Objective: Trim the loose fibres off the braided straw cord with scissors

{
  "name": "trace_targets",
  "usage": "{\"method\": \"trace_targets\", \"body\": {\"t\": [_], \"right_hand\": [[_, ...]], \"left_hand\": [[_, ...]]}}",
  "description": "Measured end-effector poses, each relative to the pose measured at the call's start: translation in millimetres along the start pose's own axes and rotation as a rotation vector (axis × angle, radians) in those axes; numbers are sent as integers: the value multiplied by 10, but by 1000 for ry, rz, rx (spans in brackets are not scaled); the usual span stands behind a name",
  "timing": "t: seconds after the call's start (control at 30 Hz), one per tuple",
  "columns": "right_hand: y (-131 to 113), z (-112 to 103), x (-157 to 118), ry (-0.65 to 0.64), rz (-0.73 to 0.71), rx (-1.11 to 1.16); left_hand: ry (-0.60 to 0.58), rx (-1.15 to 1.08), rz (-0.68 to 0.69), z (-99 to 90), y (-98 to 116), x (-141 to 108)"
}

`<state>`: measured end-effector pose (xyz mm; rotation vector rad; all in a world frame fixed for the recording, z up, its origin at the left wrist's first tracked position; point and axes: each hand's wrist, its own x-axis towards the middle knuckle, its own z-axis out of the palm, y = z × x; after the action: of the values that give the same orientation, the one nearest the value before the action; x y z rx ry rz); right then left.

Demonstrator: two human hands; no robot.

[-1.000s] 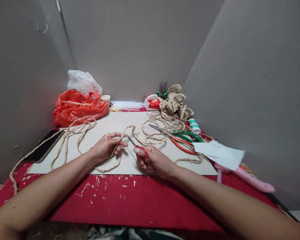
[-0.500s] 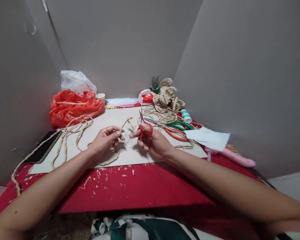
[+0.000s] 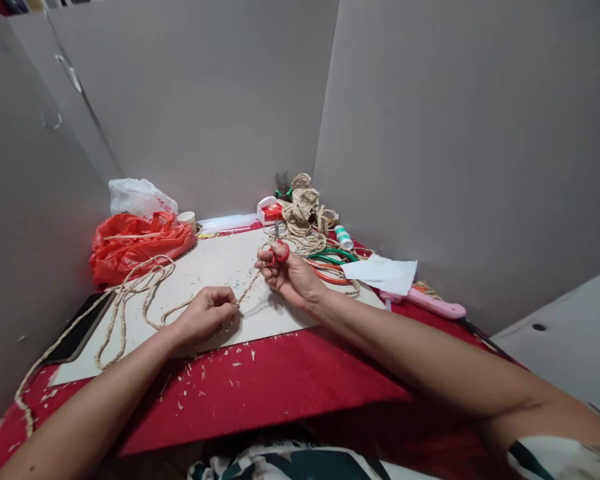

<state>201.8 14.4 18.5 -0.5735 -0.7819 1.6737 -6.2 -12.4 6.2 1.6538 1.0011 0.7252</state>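
My left hand (image 3: pixel 209 315) is closed, pinching a braided straw rope (image 3: pixel 250 288) over the board. From there the rope runs up, taut, to my right hand (image 3: pixel 294 277), where thumb and fingers pinch its far end. Red-handled scissors (image 3: pixel 280 252) are hooked on the fingers of that same hand, blades pointing up and away. The rest of the rope lies in loose loops to the left of my left hand and trails over the table's left edge. A pale board (image 3: pixel 220 261) lies under both hands.
A red plastic bag (image 3: pixel 135 253) and a dark phone-like slab (image 3: pixel 77 333) are on the left. Rope coils (image 3: pixel 303 207), green-handled and orange-handled tools, white paper (image 3: pixel 380 270) and a pink glue gun (image 3: pixel 435 305) are on the right. Straw scraps litter the red cloth (image 3: pixel 260 380).
The right hand has taken hold of the rope end, and the rope between the hands is now pulled straight. My left hand has come closer to the board's front edge. The view has turned right.
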Motion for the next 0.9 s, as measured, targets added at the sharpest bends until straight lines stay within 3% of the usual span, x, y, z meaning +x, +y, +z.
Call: {"method": "trace_targets", "body": {"t": [0.2,0.27,0.37,0.43,0.53,0.6,0.7,0.8,0.9], "right_hand": [[79,88,-72,-113,-52,-119],[112,109,-81,-154,-39,-156],[155,112,-58,-177,-29,-177],[165,90,-14,-165,-11,-164],[115,29,69,-91,90,-174],[32,-15,101,-18,148,-220],[-93,-68,62,31,123,-278],[-77,-110,-81,-151,199,-321],[97,-150,-244,-388,427,-331]], "left_hand": [[101,-70,70,32,61,-3],[104,-148,69,76,90,-27],[76,-92,21,124,105,-66],[-1,-77,-27,135,94,-84],[-88,-254,-90,125,56,-75],[-68,-401,-112,102,24,-42],[-14,-561,-109,46,-21,30],[52,-661,-110,-12,-52,98],[91,-711,-136,-40,-75,135]]}}
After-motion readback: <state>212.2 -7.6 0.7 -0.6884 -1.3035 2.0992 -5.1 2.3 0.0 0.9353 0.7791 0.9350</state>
